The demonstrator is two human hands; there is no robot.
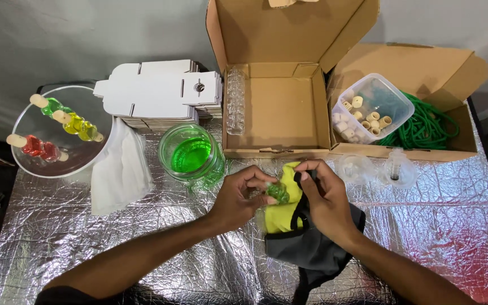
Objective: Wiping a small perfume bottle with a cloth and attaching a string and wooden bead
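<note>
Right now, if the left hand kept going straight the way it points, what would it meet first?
The left hand points up and to the right, at the small green glass bottle that its fingertips already touch. Past that lie the yellow cloth and the right hand; depth is unclear.

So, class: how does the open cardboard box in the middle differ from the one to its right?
The middle box is empty; the right box holds green cord and a clear tub of corks. The middle box's lid stands upright; the right one's leans back. Both are brown cardboard, open.
</note>
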